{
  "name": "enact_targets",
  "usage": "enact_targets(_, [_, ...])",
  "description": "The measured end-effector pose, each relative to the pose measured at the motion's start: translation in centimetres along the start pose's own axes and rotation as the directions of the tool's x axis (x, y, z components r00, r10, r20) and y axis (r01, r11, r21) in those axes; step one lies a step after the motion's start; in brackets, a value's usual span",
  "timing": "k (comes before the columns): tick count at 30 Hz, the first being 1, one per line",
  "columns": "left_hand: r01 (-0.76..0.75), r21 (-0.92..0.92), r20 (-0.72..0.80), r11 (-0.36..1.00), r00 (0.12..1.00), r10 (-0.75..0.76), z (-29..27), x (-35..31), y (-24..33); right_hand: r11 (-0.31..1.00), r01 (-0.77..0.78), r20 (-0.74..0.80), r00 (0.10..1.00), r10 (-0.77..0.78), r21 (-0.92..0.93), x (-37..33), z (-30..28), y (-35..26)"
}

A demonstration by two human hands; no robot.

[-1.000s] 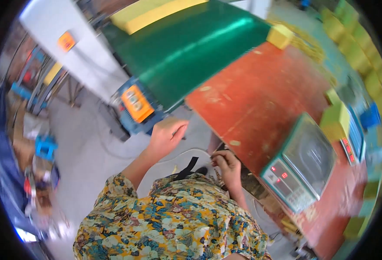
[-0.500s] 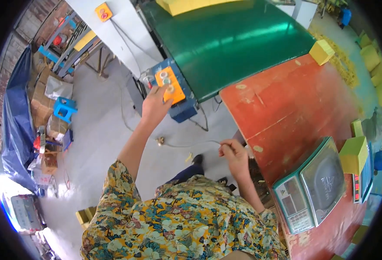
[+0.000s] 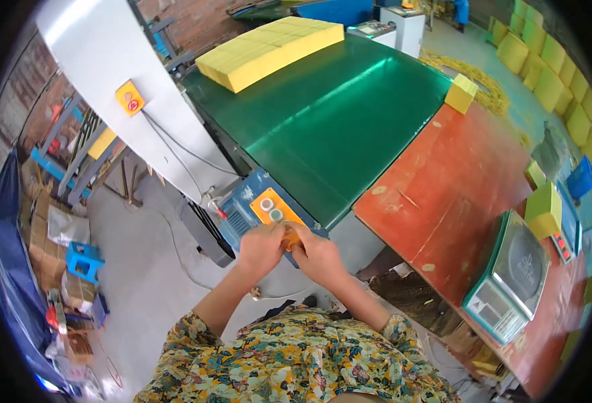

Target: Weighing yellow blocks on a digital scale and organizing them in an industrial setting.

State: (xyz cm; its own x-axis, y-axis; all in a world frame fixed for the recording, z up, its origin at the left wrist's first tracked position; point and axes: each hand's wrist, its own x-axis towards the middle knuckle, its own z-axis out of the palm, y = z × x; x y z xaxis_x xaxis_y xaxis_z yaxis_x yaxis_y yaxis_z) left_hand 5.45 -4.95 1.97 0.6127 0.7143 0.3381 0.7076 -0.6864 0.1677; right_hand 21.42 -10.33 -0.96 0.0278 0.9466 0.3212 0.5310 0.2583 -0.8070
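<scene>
My left hand (image 3: 262, 250) and my right hand (image 3: 319, 255) meet over the lower end of an orange button panel (image 3: 268, 196). The fingers of both are curled and pressed together at the tips. Whatever lies between them, if anything, is hidden. Round buttons, one of them green (image 3: 276, 215), show just above my fingers. The panel is mounted on a blue machine housing (image 3: 235, 218), beside a wide green conveyor belt (image 3: 323, 141).
Yellow blocks (image 3: 269, 54) lie across the belt's far end. At right, a red tabletop (image 3: 437, 188) carries a green-edged scale (image 3: 511, 275) and a small yellow block (image 3: 543, 209). A white machine post (image 3: 114, 60) with a red-button box (image 3: 130, 98) rises at left. A blue stool (image 3: 84, 260) stands on the floor.
My right hand has come left from beside the red table to meet my left hand at the panel. My left fingers have curled in. The view has shifted, showing more of the belt's far end.
</scene>
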Motion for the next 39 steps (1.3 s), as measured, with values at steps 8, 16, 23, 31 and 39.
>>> enact_targets(8, [-0.093,-0.012,0.079,0.996,0.992,0.093,1.5,0.9,-1.6,0.969,-0.145,-0.029,0.989,0.142,-0.2,0.4,1.8,0.1])
enact_targets(16, [-0.004,0.01,0.169,1.0,0.986,0.002,1.0,1.2,-0.8,0.974,-0.168,-0.056,0.985,0.161,-0.152,0.0,2.8,0.5])
enact_targets(23, [-0.037,0.043,0.137,0.998,0.99,0.031,1.2,0.9,-0.7,0.982,-0.191,0.065,0.979,0.191,-0.007,-0.7,2.8,0.9])
enact_targets(31, [-0.092,0.004,0.103,0.996,0.991,0.091,1.0,0.5,-2.0,0.924,-0.186,-0.032,0.978,0.208,0.334,0.1,3.7,-0.2])
enact_targets(39, [-0.149,-0.047,0.132,0.988,0.979,0.154,1.2,0.9,-3.2,0.939,-0.271,-0.049,0.957,0.287,0.212,-0.1,3.6,-1.3])
